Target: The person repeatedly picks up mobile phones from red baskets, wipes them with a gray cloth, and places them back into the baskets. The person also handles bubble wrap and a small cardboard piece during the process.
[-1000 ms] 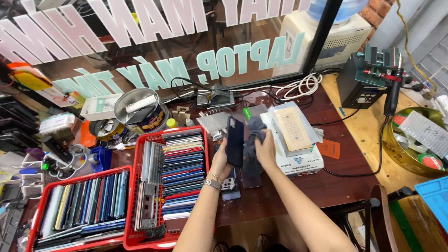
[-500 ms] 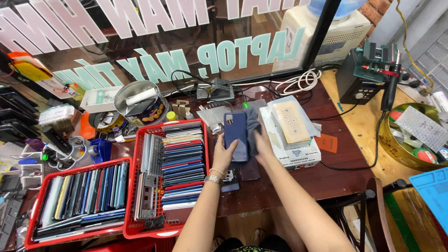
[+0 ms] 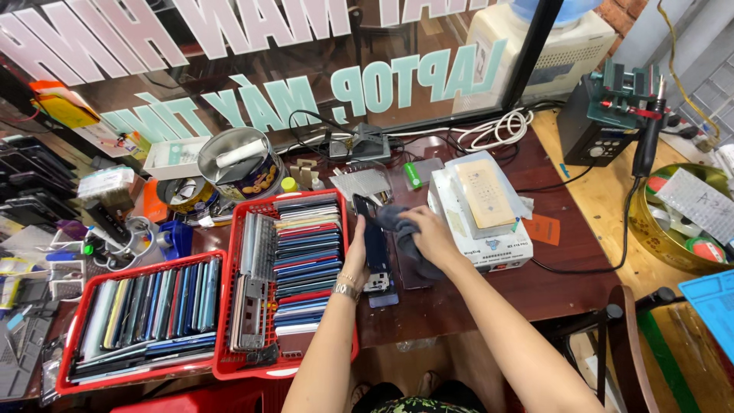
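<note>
My left hand [image 3: 356, 258] holds a dark phone [image 3: 373, 239] upright by its edge, just right of the nearer red basket [image 3: 287, 365]. My right hand [image 3: 430, 237] presses a grey-blue cloth [image 3: 404, 229] against the phone's face. Both hands are over the dark brown table [image 3: 489, 294], in front of a white box [image 3: 489, 243] with a tan sheet on top. A bracelet sits on my left wrist.
Two red baskets, the second one [image 3: 141, 378] on the left, hold several phones stood on edge. A round tin [image 3: 237, 162], tools and cables crowd the back. A soldering station [image 3: 608, 115] and a yellow bowl [image 3: 673, 237] stand at the right on a wooden bench.
The phone has been turned more edge-on in my left hand, and my right hand has slid the cloth across its face. The view has shifted slightly.
</note>
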